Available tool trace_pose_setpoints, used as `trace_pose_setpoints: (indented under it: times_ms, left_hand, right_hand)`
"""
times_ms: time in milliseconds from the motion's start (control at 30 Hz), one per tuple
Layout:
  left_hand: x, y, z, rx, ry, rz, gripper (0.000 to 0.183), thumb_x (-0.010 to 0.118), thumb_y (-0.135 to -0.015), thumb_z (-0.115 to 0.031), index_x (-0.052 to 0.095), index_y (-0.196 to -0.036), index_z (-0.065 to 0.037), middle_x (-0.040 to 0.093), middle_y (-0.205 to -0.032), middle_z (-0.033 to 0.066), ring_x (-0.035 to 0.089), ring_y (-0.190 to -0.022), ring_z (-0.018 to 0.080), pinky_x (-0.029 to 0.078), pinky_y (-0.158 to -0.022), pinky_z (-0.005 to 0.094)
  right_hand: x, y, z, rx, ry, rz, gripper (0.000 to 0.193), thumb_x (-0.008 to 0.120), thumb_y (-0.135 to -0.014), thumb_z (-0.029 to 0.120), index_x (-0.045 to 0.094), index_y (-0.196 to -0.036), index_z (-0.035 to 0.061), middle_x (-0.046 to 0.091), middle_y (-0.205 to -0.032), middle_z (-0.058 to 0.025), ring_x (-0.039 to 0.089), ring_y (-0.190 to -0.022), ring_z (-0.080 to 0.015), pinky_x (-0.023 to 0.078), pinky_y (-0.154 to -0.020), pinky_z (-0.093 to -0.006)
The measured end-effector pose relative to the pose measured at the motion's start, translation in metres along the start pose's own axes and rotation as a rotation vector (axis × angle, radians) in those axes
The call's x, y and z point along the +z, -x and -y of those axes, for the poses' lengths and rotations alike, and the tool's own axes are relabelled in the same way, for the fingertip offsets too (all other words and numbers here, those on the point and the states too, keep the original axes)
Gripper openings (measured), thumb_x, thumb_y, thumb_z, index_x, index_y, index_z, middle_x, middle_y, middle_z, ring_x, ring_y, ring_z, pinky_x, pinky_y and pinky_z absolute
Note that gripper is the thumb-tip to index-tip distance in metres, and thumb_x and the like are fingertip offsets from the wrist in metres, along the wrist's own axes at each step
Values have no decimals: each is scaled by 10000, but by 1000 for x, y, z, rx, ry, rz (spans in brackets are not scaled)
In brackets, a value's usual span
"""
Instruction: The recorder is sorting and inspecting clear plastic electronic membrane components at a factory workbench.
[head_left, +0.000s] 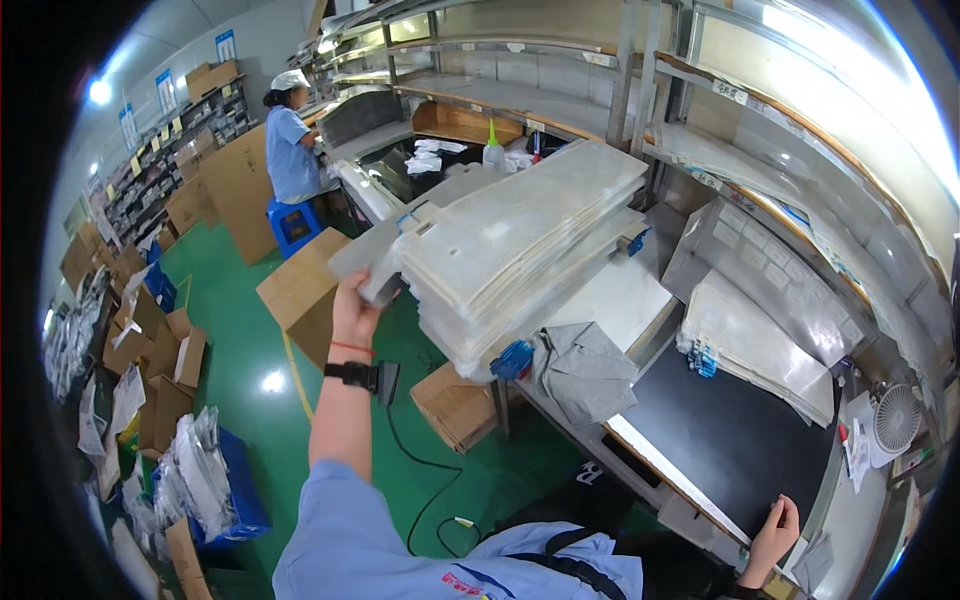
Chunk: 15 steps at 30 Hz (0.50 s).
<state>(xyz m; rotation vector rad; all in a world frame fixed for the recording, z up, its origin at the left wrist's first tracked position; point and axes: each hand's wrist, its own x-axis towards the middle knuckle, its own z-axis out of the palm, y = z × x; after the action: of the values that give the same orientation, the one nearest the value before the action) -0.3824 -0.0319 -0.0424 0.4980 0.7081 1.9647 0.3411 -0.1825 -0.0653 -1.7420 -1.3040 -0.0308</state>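
Observation:
My left hand reaches out at the left of the bench, closed on the near end of a flat grey panel. Its fingers are partly hidden by the panel. Beside the panel rises a tall stack of pale, film-covered sheets, with blue bundled ends sticking out at its corners. My right hand is low at the right, by the near edge of a black mat. Its fingers are loosely bent, with nothing visible in them. A smaller stack of pale sheets with blue ends lies on the mat.
A crumpled grey bag hangs at the bench edge. Cardboard boxes stand on the green floor. Metal shelves run behind the bench, and a small fan stands at right. Farther off, a person works on a blue stool.

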Motion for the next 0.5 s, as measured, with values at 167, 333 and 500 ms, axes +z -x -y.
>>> trace_pose_setpoints:
  times_ms: [167, 333, 500]
  left_hand:
    - [-58, 63, 1, 182, 19, -137, 402, 582, -858, -137, 478, -1215, 17, 567, -1194, 173, 555, -1117, 359, 484, -910, 555]
    - [-82, 113, 0, 333, 75, -249, 457, 579, -873, -155, 431, -1271, 13, 554, -1234, 151, 560, -1110, 348, 502, -861, 544]
    - [-82, 141, -12, 423, 92, -235, 440, 589, -878, -171, 452, -1271, -28, 567, -1223, 127, 573, -1093, 324, 518, -823, 530]
  right_hand:
    - [1, 3, -2, 28, -30, -22, 214, 545, -953, 149, 637, -987, -41, 652, -892, -96, 609, -799, -156, 483, -744, -273]
    - [2, 0, 3, 4, 11, 5, 205, 547, -947, 138, 635, -977, -45, 657, -906, -107, 616, -808, -167, 487, -751, -278]
    - [3, -2, -8, -50, 33, 4, 201, 548, -944, 129, 636, -979, -48, 657, -905, -111, 614, -809, -173, 484, -752, -280]
